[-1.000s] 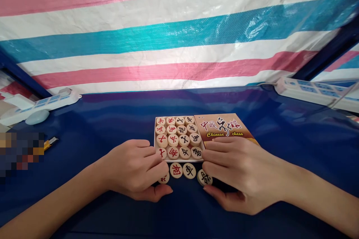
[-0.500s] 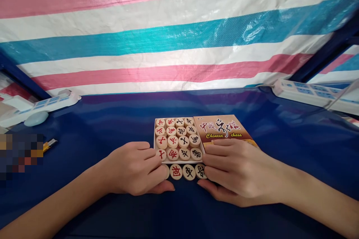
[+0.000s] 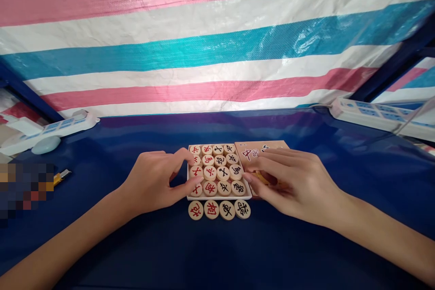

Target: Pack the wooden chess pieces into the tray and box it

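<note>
A shallow white box [image 3: 219, 198] holds rows of round wooden Chinese chess pieces, red characters on its left side and black on its right. In front of it, a red piece [image 3: 195, 210], another red piece [image 3: 211, 209], a black piece [image 3: 227, 210] and a second black piece [image 3: 242, 209] lie in a row on the table. My left hand [image 3: 152, 183] is at the box's left edge, thumb and index finger apart over the left column. My right hand [image 3: 297, 186] hovers over the brown printed lid [image 3: 249, 146], fingers curved and apart, thumb tip by the box's right edge.
On the blue table [image 3: 204, 253], a white power strip [image 3: 73, 122] and a pale mouse-like object [image 3: 46, 144] lie at left, near a yellow cutter knife [image 3: 63, 176] and a blurred patch. Another power strip [image 3: 370, 115] stands at right. Striped sheeting [image 3: 210, 50] hangs behind.
Both hands have lifted off the row of loose pieces in front and moved up to the sides of the box. The whole row now shows, shifted slightly left.
</note>
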A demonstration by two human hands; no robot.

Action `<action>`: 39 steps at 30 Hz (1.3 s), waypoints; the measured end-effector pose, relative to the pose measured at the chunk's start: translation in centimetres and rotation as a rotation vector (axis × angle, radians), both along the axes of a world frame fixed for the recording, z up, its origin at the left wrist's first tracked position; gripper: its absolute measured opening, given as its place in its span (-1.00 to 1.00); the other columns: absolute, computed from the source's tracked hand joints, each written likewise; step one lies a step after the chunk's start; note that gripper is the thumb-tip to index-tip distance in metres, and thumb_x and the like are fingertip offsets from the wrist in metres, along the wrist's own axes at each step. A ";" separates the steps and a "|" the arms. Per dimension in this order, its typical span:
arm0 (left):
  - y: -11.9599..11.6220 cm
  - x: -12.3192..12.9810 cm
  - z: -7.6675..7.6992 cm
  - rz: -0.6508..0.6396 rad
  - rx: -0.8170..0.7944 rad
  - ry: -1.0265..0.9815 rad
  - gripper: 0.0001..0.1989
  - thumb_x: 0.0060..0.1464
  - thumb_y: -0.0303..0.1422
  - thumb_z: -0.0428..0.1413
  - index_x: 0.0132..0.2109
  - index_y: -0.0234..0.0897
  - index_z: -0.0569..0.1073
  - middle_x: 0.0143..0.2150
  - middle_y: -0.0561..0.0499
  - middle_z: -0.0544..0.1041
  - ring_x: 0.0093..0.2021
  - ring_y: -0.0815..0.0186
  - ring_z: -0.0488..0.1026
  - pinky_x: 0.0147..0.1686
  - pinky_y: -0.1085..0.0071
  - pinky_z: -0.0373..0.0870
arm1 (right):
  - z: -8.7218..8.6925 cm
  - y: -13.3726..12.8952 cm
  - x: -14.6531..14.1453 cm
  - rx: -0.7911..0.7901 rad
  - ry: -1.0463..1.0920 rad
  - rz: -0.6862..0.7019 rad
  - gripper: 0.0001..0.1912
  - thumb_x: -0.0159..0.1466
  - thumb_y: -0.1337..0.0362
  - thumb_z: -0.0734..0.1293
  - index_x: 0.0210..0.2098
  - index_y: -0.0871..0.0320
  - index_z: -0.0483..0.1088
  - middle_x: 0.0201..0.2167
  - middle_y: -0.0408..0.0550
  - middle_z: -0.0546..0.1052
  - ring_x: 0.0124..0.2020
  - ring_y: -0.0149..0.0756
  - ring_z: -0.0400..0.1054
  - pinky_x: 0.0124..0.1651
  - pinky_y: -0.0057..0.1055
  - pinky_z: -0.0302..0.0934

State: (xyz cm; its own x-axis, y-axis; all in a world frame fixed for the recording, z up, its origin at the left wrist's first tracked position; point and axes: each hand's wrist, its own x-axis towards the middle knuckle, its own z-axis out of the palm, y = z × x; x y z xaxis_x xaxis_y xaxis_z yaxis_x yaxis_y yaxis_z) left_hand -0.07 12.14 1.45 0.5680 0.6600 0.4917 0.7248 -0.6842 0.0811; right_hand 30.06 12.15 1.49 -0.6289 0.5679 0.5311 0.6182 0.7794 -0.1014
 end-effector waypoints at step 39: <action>0.2 -0.1 2.4 -0.003 -0.526 -0.154 -0.80 0.19 -0.23 0.15 -0.05 -0.11 0.45 -0.56 0.24 0.23 -0.58 0.51 0.14 -0.55 0.56 0.11 | 0.0 0.2 -0.4 -0.285 0.122 -0.164 -0.75 0.25 0.09 0.40 -0.13 0.04 0.50 -0.62 -0.29 0.35 -0.63 -0.49 0.17 -0.56 -0.49 0.07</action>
